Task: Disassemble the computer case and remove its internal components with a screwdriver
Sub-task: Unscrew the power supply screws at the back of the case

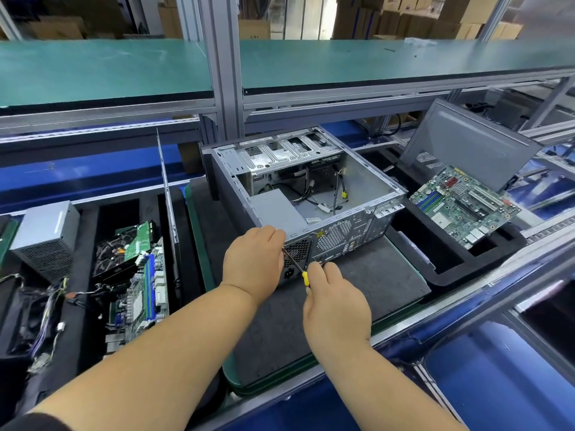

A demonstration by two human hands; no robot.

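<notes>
An open grey computer case (367, 175) lies on a dark mat (373, 281), its rear panel facing me. A grey power supply (273, 209) and loose cables (323, 194) remain inside. My right hand (333, 303) grips a screwdriver (298, 269) with a yellow handle; its dark shaft slants up-left to the rear panel near the fan grille. My left hand (253, 259) rests against the rear corner of the case, fingers curled by the shaft's tip; what the fingertips touch is hidden.
A removed motherboard (463, 206) and the grey side panel (466, 141) lean in a black foam tray at the right. At the left, a tray holds a second power supply (43, 234), a graphics card (124, 250), another board (146, 290) and cables. Green shelf above.
</notes>
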